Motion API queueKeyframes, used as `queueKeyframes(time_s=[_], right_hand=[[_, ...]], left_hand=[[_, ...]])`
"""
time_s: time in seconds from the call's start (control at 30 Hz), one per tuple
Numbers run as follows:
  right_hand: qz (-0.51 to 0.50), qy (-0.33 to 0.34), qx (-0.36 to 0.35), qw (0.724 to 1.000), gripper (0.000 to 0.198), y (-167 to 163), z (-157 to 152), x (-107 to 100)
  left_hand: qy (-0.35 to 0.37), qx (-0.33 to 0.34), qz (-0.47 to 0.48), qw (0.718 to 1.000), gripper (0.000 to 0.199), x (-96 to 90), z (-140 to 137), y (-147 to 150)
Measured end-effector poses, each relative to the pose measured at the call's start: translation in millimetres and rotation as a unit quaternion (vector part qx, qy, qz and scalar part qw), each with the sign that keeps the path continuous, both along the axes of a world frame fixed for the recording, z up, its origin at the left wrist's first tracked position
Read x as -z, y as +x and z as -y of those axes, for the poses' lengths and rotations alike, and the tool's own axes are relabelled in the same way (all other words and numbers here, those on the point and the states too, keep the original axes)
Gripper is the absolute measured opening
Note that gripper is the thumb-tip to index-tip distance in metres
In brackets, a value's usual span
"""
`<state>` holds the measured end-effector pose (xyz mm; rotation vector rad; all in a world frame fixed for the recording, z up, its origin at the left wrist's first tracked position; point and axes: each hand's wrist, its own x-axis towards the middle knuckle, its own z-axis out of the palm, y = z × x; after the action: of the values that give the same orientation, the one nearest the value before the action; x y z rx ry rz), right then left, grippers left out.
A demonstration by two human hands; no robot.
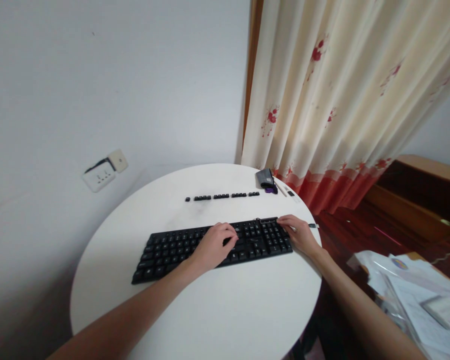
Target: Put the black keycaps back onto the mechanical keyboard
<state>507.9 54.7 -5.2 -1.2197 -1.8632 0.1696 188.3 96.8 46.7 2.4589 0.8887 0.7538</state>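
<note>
A black full-size keyboard (255, 240) lies slightly askew across the white round table. My left hand (214, 245) is over its middle, fingers curled and thumb brought near them as in a pinch; whatever is between the tips is too small to make out. At the keyboard's upper right corner, my right hand (299, 234) grips the edge, with its fingertips on the top by the number pad. Beyond the keyboard, several loose black keycaps (221, 196) stand in a row of small groups.
Near the table's far right edge lie a grey pouch (264, 178), a purple item (271, 190) and a thin white stick-like item (280, 188). A flowered curtain (315, 110) hangs behind. Papers and plastic bags (416, 295) are heaped at the right.
</note>
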Motion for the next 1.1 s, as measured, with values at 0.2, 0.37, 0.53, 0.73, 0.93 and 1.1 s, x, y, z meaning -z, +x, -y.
queueKeyframes(time_s=[0.2, 0.37, 0.53, 0.73, 0.93, 1.1], right_hand=[[0.023, 0.007, 0.012, 1.000, 0.024, -6.0, 8.1, -7.2], [0.020, 0.023, 0.026, 0.999, 0.018, -5.3, 7.5, -6.3], [-0.013, 0.043, 0.043, 0.998, 0.013, 1.4, 1.8, 3.2], [-0.025, 0.045, 0.040, 0.998, 0.014, 3.1, -3.1, 5.6], [-0.009, 0.033, 0.024, 0.999, 0.018, 0.6, -3.7, 3.6], [-0.001, 0.029, 0.023, 0.999, 0.019, -1.4, -1.3, 1.5]], left_hand=[[0.004, 0.002, -0.002, 1.000, 0.025, 1.5, 0.1, -0.7], [0.006, 0.007, -0.003, 1.000, 0.026, 3.5, -1.1, -1.2], [0.008, 0.006, -0.003, 1.000, 0.026, 3.2, -1.5, -0.9], [0.010, 0.006, 0.000, 1.000, 0.027, 2.8, -1.2, -0.3], [0.015, 0.008, 0.003, 1.000, 0.028, 2.8, -0.9, -0.7], [0.013, 0.007, 0.004, 1.000, 0.027, 1.0, -0.1, -0.8]])
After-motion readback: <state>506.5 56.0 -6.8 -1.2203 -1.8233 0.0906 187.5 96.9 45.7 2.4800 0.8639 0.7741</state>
